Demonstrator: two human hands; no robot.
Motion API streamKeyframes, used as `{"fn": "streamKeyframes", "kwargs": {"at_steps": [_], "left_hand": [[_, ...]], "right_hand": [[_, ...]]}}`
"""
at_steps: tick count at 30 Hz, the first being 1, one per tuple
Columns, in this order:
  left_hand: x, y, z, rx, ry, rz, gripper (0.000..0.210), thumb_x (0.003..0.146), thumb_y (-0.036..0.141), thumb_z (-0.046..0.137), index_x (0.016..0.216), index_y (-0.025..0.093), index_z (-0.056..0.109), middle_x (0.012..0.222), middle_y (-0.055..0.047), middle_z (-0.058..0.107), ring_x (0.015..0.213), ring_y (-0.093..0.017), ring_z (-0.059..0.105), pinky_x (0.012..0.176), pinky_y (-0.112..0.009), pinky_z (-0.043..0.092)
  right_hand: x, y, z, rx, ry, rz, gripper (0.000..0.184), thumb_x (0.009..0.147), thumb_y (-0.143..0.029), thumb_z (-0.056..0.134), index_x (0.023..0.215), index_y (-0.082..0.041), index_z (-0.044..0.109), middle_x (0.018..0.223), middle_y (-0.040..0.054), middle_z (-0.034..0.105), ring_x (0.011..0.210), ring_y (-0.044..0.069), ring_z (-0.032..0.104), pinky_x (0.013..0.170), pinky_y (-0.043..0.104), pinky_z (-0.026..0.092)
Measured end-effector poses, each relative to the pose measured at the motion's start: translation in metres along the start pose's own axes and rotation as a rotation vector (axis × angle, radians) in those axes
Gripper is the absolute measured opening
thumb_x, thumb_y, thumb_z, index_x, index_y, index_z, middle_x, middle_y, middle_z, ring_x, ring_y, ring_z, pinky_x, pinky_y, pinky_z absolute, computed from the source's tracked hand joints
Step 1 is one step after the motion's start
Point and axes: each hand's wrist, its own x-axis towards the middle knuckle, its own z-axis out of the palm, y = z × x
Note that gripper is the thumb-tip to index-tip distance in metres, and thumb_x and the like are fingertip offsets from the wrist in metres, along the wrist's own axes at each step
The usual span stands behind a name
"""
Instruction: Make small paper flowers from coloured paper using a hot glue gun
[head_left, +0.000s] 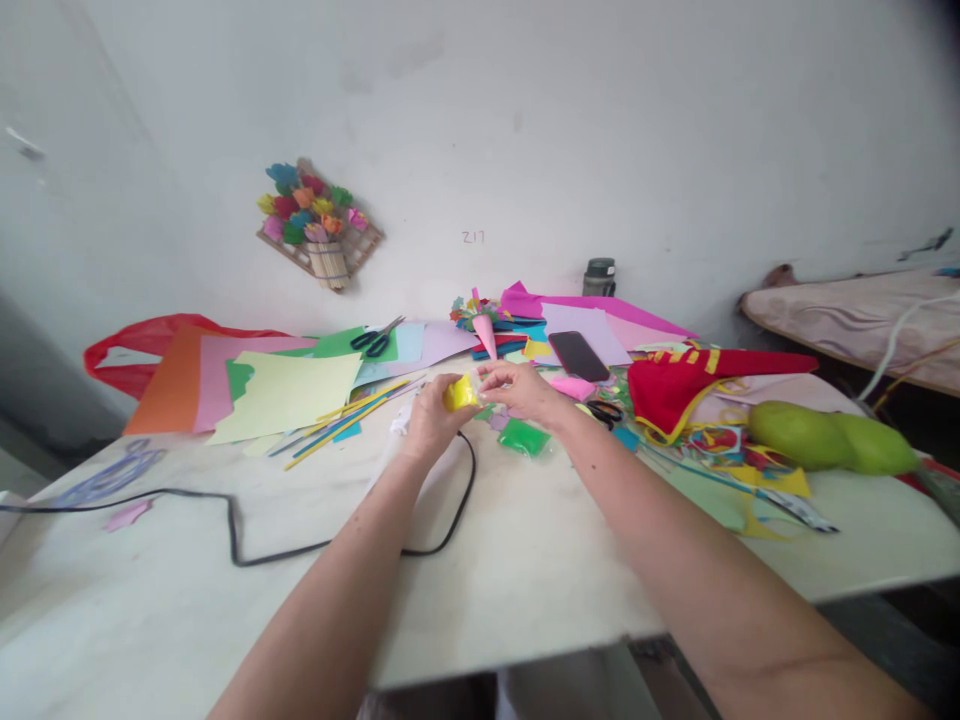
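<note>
Between my two hands, above the middle of the table, is a small clear plastic packet of something bright yellow (460, 393). My left hand (429, 418) grips its left side, fingers closed around it. At the packet's upper right edge, the fingers of my right hand (519, 390) pinch the clear plastic. A similar packet with green contents (525, 437) lies on the table just below my right hand. Partly hidden behind my left hand is a white object (400, 420), whose kind I cannot make out. Paper scraps lie under and around my right hand.
A black cable (285, 553) loops across the table (150, 610). Coloured paper sheets (292, 390), scissors (377, 338) and thin strips (345, 425) lie left. A phone (578, 356), red fabric (667, 390), a second pair of scissors (604, 411) and a green lumpy object (829, 437) lie right.
</note>
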Motion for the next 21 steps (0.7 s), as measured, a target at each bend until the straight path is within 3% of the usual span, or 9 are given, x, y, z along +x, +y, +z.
{"fn": "streamKeyframes", "kwargs": {"at_steps": [8, 14, 21], "left_hand": [[0.0, 0.0, 0.0, 0.051, 0.015, 0.002, 0.042, 0.061, 0.032, 0.067, 0.099, 0.02, 0.055, 0.088, -0.003, 0.062, 0.08, -0.018, 0.056, 0.072, -0.03, 0.042], [0.001, 0.0, 0.0, 0.051, 0.011, 0.009, 0.041, 0.06, 0.032, 0.067, 0.097, 0.019, 0.056, 0.084, -0.002, 0.062, 0.078, -0.017, 0.056, 0.07, -0.029, 0.042], [0.001, 0.0, -0.001, 0.032, -0.009, -0.024, 0.038, 0.06, 0.03, 0.067, 0.096, 0.02, 0.058, 0.081, -0.001, 0.062, 0.074, -0.016, 0.056, 0.068, -0.028, 0.042]], "right_hand": [[-0.004, -0.013, -0.002, -0.039, -0.049, 0.072, 0.003, 0.061, -0.015, 0.062, 0.063, -0.015, 0.065, 0.114, 0.0084, 0.057, 0.103, 0.02, 0.053, 0.083, 0.034, 0.043], [-0.005, -0.01, -0.006, -0.042, -0.101, 0.033, 0.002, 0.061, -0.016, 0.063, 0.062, -0.015, 0.064, 0.117, 0.0077, 0.055, 0.107, 0.021, 0.051, 0.087, 0.035, 0.041], [-0.006, -0.009, -0.005, 0.025, -0.133, 0.081, 0.009, 0.063, -0.018, 0.063, 0.07, -0.016, 0.068, 0.125, 0.0071, 0.05, 0.105, 0.021, 0.052, 0.081, 0.032, 0.045]]}}
